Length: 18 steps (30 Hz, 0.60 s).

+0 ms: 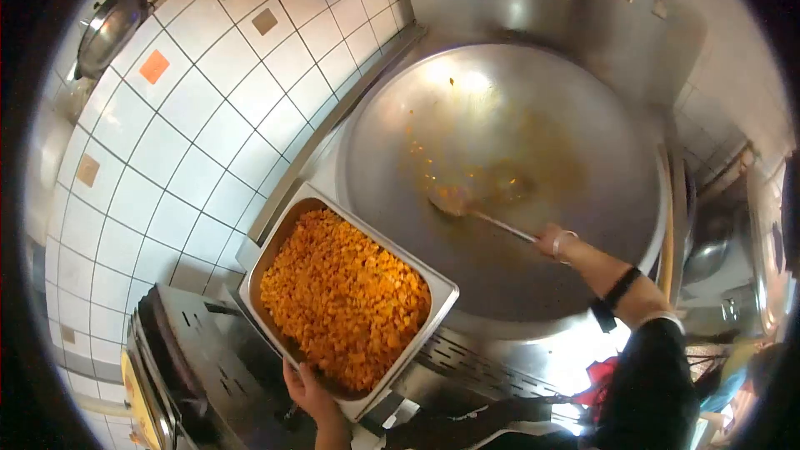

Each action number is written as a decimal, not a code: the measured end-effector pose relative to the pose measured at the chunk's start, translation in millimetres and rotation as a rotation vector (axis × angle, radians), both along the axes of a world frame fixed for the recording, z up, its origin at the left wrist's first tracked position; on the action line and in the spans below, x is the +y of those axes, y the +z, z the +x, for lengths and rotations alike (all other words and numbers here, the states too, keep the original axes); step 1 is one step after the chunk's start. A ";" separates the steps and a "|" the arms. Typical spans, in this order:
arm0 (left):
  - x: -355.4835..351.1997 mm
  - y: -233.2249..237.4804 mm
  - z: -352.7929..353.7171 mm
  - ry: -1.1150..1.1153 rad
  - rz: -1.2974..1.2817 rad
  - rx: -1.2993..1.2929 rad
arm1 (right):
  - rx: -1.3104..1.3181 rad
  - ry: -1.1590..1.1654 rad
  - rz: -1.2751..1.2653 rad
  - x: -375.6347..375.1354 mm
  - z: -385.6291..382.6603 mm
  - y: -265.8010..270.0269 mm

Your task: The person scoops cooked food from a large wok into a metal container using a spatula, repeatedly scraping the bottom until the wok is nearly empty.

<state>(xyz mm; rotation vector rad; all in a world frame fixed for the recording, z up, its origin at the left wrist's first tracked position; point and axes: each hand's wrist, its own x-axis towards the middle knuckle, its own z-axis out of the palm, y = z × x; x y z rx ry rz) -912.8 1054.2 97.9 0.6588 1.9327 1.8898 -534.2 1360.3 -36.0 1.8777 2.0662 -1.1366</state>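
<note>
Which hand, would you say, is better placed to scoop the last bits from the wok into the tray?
Right, probably. The right hand grips the ladle, its bowl among the bits in the wok. The left hand holds the tray at the wok's rim.

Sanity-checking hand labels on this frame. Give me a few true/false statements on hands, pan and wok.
1. The left hand grips the rectangular steel pan of orange diced food. True.
2. The large round steel wok is full of food. False: only scraps and oily residue show.
3. The right hand holds the long-handled metal ladle. True.
4. The ladle's head rests in the pan. False: it is in the wok.
</note>
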 end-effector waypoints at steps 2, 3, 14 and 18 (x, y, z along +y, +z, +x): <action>0.4 -0.5 -1.5 0.018 -0.054 0.058 | 0.091 -0.139 0.069 35.7 -48.5 -14.9; 1.5 -1.3 -1.9 0.034 -0.088 0.112 | 0.118 -0.206 0.107 53.7 -70.2 -16.0; -34.4 -34.2 -33.4 0.030 0.055 -0.173 | 0.525 -0.452 0.429 113.1 -139.7 -86.9; -14.1 -19.9 -14.9 0.070 0.139 -0.256 | 0.740 -0.424 0.586 102.9 -110.7 -65.8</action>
